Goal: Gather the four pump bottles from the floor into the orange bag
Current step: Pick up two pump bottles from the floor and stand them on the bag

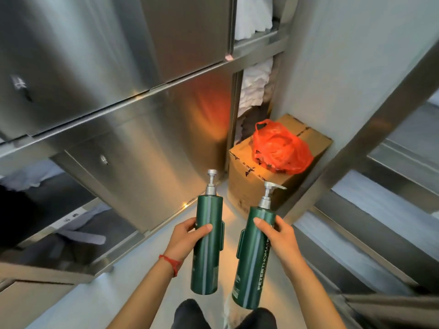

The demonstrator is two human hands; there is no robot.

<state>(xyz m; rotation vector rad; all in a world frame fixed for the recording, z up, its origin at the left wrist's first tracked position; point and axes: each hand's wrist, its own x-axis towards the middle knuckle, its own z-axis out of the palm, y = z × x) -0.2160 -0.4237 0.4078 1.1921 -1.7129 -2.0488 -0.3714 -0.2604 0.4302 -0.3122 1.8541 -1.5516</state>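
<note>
I hold two tall green pump bottles upright in front of me, each with a silver pump head. My left hand (pixel 187 238) grips the left bottle (pixel 207 257) around its middle. My right hand (pixel 279 236) grips the right bottle (pixel 253 269), which has white lettering down its side. The orange plastic bag (pixel 280 148) lies crumpled on top of a cardboard box (pixel 244 186) ahead, its handles loose and dark items showing inside. Both bottles are well short of the bag. No other bottles are in view.
Stainless steel cabinets (pixel 118 103) with doors line the left side. A metal shelf frame (pixel 356 148) runs along the right. White folded towels (pixel 255 89) fill shelves behind the box. A narrow pale floor strip (pixel 118 293) leads to the box. My dark-trousered knees show at the bottom.
</note>
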